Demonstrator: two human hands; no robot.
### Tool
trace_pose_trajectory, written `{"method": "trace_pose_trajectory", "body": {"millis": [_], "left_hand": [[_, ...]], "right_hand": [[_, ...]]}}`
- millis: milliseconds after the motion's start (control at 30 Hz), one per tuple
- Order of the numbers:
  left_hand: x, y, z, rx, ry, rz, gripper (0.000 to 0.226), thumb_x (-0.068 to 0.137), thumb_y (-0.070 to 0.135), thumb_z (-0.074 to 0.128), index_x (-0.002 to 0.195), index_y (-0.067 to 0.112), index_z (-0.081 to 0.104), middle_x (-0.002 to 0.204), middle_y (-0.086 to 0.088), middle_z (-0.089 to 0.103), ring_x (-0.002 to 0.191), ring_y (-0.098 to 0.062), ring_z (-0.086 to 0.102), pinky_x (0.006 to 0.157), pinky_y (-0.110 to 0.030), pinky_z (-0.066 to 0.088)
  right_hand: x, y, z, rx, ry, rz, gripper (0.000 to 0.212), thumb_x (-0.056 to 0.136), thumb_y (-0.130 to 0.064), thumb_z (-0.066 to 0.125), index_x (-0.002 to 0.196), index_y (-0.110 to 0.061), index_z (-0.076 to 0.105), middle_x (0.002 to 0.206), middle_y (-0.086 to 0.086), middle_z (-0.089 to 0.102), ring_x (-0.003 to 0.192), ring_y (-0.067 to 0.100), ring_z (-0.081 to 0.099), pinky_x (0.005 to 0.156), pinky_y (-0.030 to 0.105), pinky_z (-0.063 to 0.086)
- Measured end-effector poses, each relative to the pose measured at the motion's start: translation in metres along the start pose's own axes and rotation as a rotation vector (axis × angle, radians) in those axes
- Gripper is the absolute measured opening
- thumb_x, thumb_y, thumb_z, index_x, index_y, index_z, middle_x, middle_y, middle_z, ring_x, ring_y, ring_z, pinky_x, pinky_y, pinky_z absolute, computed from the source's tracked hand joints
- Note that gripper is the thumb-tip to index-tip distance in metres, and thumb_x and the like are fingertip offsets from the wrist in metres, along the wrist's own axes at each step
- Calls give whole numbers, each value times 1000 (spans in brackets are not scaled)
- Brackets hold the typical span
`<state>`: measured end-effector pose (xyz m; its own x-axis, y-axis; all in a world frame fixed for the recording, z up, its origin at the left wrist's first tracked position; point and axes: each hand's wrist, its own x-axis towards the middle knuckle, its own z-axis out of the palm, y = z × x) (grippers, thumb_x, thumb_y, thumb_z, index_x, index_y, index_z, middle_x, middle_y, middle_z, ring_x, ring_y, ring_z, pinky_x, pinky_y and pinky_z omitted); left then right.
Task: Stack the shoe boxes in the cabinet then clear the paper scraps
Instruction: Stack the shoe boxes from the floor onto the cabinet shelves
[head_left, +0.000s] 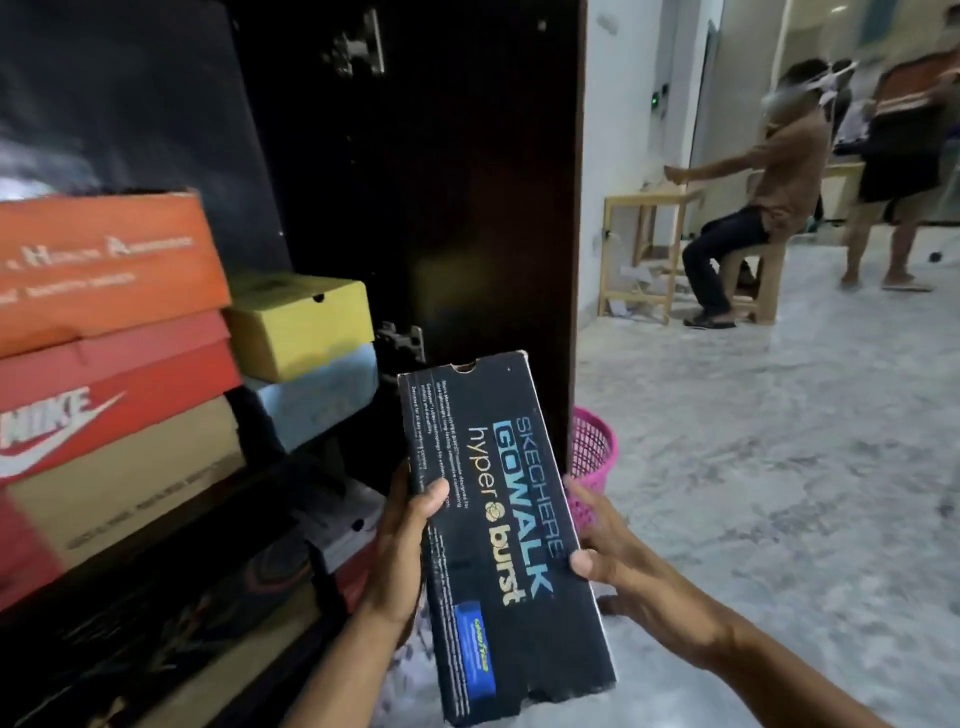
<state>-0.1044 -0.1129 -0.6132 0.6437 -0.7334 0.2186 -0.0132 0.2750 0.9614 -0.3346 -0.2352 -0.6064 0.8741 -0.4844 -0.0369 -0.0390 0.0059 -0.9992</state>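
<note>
Left hand (410, 540) grips the left long edge of a black shoe box (501, 535), thumb laid over its printed face, fingers wrapped behind and out of sight. Right hand (605, 545) grips the opposite long edge, thumb on the face, fingers curled around the side. The box is held between both hands, raised clear of the floor, its long axis running away from the person and tilted slightly left; the face reads "SKECHERS GOWALK hyper burst" with a blue label near the close end. Left of the left hand stands the open dark cabinet (415, 182). On its shelf, up and left of that hand: an orange box (104, 265) on top of a red Nike box (114, 395), which lies on a brown cardboard box (135, 483). Just beside that stack, nearer the hands, a yellow box (301, 322) rests on a pale blue box (317, 405). Below, further boxes sit in shadow, details unclear. Just beyond the right hand, partly hidden by the held box, a pink mesh basket (592, 457) stands on the speckled floor (779, 467). Well beyond the right hand, a seated person (748, 218) and a standing person (904, 171) appear, blurred, with a wooden frame (639, 249) and paper scraps (636, 280) under it.
</note>
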Motion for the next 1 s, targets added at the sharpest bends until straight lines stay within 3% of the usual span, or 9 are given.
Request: {"method": "trace_pose_trajectory", "body": {"millis": [67,133,300,433,567,700,800,900,1000], "left_hand": [[16,29,-16,-42,47,37,68,85,49,70,137,8,59,135,-18,66,127,-39,61,110,-56,46],[32,66,-25,-60,147,116,59,83,43,68,131,9,63,124,-12,72,116,-31,68,96,-42,57],[80,141,-37,-2,288,153,90,56,86,72,122,24,70,126,-1,73,123,-23,65,112,-50,46],[97,186,-43,87,436,199,75,56,88,65,109,35,70,120,8,72,116,-18,65,107,-47,49],[103,207,-43,227,457,437,79,72,61,65,140,23,52,142,-1,51,135,-16,47,113,-32,38],[113,209,-50,667,404,693,66,76,56,62,135,26,61,140,-1,48,137,-11,40,117,-25,30],[133,207,-61,1037,450,693,57,71,49,65,126,34,66,145,1,42,136,-12,41,115,-29,32],[158,208,-72,1249,415,589,59,73,32,66,132,29,62,136,-3,48,130,-23,50,112,-39,41],[182,214,-77,1425,443,530,59,81,17,69,137,29,57,133,-7,50,126,-32,53,108,-40,44]], "right_hand": [[11,-17,18,37,-71,-47,87,85,-38,77,154,-54,27,147,5,61,134,28,61,111,69,42],[23,-41,35,89,-85,-105,82,83,-26,76,154,-42,36,144,11,63,131,34,62,107,64,48],[71,-108,63,264,68,-159,59,65,-42,77,121,-28,65,123,7,72,103,23,74,92,58,57],[121,-163,72,300,89,-114,47,76,-50,71,115,-24,67,105,7,76,93,24,74,92,50,55],[177,-213,79,267,79,-40,43,85,-60,60,111,-27,69,105,3,77,102,26,71,89,47,54],[231,-243,91,237,26,71,45,80,-63,62,91,-21,74,94,5,78,91,28,73,82,40,56],[271,-252,95,180,-43,106,54,75,-66,64,95,-18,76,102,11,80,95,31,77,90,43,59],[306,-250,102,230,-55,90,57,82,-65,60,92,-12,75,94,15,79,77,31,77,78,37,59],[331,-246,105,199,-59,70,80,66,-77,63,121,-19,70,123,16,74,105,35,72,83,43,56]]}}
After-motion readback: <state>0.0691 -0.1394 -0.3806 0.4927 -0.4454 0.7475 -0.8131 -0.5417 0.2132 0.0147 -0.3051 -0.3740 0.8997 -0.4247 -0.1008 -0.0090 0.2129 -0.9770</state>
